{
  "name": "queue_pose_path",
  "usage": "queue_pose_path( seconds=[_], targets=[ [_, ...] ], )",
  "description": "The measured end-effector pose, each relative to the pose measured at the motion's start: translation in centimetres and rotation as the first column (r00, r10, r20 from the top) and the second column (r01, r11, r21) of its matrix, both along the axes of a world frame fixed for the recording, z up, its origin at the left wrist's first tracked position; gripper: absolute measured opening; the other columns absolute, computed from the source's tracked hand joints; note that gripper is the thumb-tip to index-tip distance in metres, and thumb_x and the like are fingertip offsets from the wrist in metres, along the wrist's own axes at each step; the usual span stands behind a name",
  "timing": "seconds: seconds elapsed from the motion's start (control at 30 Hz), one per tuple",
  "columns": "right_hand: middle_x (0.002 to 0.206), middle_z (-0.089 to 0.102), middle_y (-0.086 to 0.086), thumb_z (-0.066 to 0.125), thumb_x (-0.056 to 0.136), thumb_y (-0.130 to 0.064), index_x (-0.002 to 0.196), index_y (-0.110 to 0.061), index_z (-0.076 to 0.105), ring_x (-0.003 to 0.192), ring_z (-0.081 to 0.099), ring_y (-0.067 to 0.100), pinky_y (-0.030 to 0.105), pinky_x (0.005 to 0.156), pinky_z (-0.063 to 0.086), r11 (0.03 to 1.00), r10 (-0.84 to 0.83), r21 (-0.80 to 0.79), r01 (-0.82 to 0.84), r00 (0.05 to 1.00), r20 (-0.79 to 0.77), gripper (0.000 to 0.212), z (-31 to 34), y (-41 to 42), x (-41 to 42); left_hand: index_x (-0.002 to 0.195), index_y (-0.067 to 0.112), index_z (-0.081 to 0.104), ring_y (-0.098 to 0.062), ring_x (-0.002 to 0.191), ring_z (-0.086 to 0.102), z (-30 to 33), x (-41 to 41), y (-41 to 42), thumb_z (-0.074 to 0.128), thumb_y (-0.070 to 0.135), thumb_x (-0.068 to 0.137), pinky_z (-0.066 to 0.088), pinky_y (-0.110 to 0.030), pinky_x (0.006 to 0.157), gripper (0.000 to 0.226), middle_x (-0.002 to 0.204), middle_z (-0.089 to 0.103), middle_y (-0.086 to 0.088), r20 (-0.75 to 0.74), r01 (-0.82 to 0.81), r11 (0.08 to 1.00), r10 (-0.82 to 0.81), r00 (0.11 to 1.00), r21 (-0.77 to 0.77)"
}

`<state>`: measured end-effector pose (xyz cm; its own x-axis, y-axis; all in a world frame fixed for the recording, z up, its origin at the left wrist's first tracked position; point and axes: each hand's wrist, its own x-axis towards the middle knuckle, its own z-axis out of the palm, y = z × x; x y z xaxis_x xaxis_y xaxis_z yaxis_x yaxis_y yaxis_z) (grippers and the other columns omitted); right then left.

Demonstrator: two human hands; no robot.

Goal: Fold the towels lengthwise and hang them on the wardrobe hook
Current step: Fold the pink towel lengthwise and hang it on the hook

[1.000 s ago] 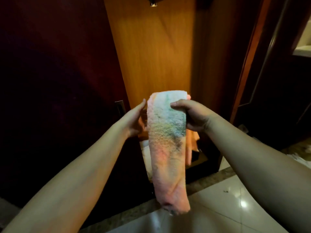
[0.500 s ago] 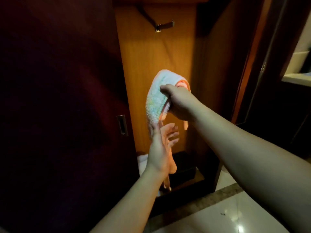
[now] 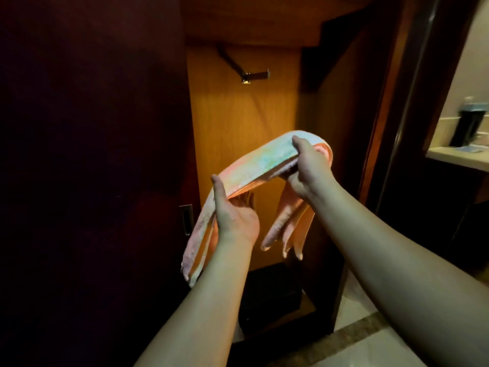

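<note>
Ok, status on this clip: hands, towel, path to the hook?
Right hand grips folded towel near its middle; left hand holds it from beneath. Both ends hang. Hook above, bare, nothing between.

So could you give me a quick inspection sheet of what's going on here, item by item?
Surface: pale tiled floor with a darker stone strip at the wardrobe's foot.
Job's things: folded pastel towel stretched between both hands, ends hanging down; metal hook on the lit wooden back panel, bare.
Clutter: dark box at the wardrobe's bottom.
Hands: left hand palm up under the towel, thumb on top; right hand gripping the fold.
Cables: nothing seen.
Surroundings: dark sliding door at left; counter with a dark bottle at far right.
</note>
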<state>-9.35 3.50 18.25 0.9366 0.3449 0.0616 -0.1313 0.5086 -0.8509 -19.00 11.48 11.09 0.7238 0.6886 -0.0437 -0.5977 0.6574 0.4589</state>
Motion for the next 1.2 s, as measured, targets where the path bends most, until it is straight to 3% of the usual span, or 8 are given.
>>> queue_pose_path(
  seconds=[0.23, 0.37, 0.5, 0.63, 0.83, 1.0, 1.1, 1.2],
  targets=[
    [0.073, 0.077, 0.0, 0.064, 0.096, -0.023, 0.088, -0.009, 0.067, 0.071, 0.075, 0.011, 0.026, 0.07, 0.059, 0.99, -0.136, 0.032, 0.135, 0.991, 0.008, 0.016, -0.3, -2.3, 2.7, 0.126, 0.01, 0.059, -0.026, 0.099, 0.068, 5.1, 1.7, 1.6, 0.063, 0.027, 0.096, 0.057, -0.037, 0.08, 0.035, 0.115, 0.069, -0.014, -0.08, -0.022, 0.997, 0.016, 0.997, -0.08],
    [0.053, 0.069, -0.002, 0.057, 0.099, -0.01, 0.091, -0.008, 0.059, 0.045, 0.067, 0.006, 0.015, 0.034, 0.043, 0.964, -0.127, 0.213, 0.157, 0.981, -0.145, 0.008, 2.0, -3.4, 4.7, 0.117, 0.014, 0.06, -0.023, 0.086, 0.067, 8.2, 4.0, 2.2, 0.06, 0.028, 0.099, 0.055, -0.037, 0.077, 0.023, 0.113, 0.069, -0.012, -0.122, 0.009, 1.0, -0.006, 0.993, 0.029],
    [0.066, 0.073, 0.012, 0.056, 0.098, -0.006, 0.1, -0.004, 0.06, 0.048, 0.07, 0.021, 0.027, 0.037, 0.05, 0.928, -0.035, 0.355, 0.113, 0.975, -0.218, 0.005, 4.0, -3.7, 7.6, 0.109, 0.012, 0.059, -0.024, 0.096, 0.069, 10.6, 7.0, 3.1, 0.063, 0.03, 0.098, 0.054, -0.042, 0.096, 0.021, 0.114, 0.07, -0.012, -0.168, 0.036, 0.991, -0.013, 0.986, 0.132],
    [0.102, 0.07, 0.023, 0.056, 0.1, -0.023, 0.116, 0.001, 0.059, 0.082, 0.073, 0.036, 0.038, 0.044, 0.056, 0.885, 0.097, 0.466, 0.009, 0.974, -0.203, 0.028, 5.4, -3.5, 12.7, 0.105, 0.011, 0.058, -0.025, 0.1, 0.07, 12.5, 10.8, 4.2, 0.064, 0.039, 0.096, 0.054, -0.039, 0.097, 0.029, 0.109, 0.072, -0.011, -0.155, 0.039, 0.974, -0.004, 0.988, 0.225],
    [0.122, 0.066, 0.028, 0.05, 0.098, -0.057, 0.14, -0.001, 0.047, 0.108, 0.068, 0.043, 0.051, 0.094, 0.056, 0.855, 0.272, 0.462, -0.235, 0.962, -0.014, 0.07, 8.3, -0.7, 22.6, 0.12, 0.005, 0.057, -0.029, 0.103, 0.072, 15.8, 18.3, 7.5, 0.054, 0.071, 0.087, 0.053, -0.04, 0.101, 0.074, 0.114, 0.072, -0.018, 0.012, 0.051, 0.935, -0.059, 0.998, 0.351],
    [0.121, 0.07, 0.022, 0.049, 0.094, -0.067, 0.138, -0.01, 0.049, 0.103, 0.072, 0.04, 0.047, 0.077, 0.062, 0.857, 0.36, 0.352, -0.376, 0.926, 0.113, 0.072, 11.9, 2.0, 30.0, 0.115, 0.006, 0.055, -0.029, 0.107, 0.067, 19.4, 24.2, 10.6, 0.035, 0.082, 0.086, 0.05, -0.038, 0.095, 0.084, 0.116, 0.069, -0.018, 0.038, 0.023, 0.895, -0.045, 0.998, 0.445],
    [0.119, 0.072, 0.018, 0.044, 0.093, -0.072, 0.137, -0.012, 0.051, 0.103, 0.073, 0.036, 0.044, 0.077, 0.06, 0.869, 0.394, 0.238, -0.433, 0.898, 0.196, 0.075, 14.3, 3.8, 33.6, 0.117, 0.005, 0.058, -0.026, 0.097, 0.073, 21.4, 27.0, 12.2, 0.034, 0.083, 0.086, 0.057, -0.032, 0.078, 0.087, 0.106, 0.075, -0.015, 0.053, -0.03, 0.883, 0.006, 0.999, 0.468],
    [0.122, 0.071, 0.016, 0.042, 0.093, -0.074, 0.14, -0.016, 0.051, 0.106, 0.071, 0.033, 0.044, 0.083, 0.057, 0.882, 0.397, 0.17, -0.44, 0.887, 0.236, 0.075, 16.4, 5.9, 36.6, 0.131, 0.005, 0.056, -0.027, 0.104, 0.071, 22.6, 29.1, 13.9, 0.034, 0.085, 0.084, 0.056, -0.031, 0.082, 0.095, 0.115, 0.072, -0.016, 0.042, -0.078, 0.856, 0.066, 0.997, 0.51]
  ],
)
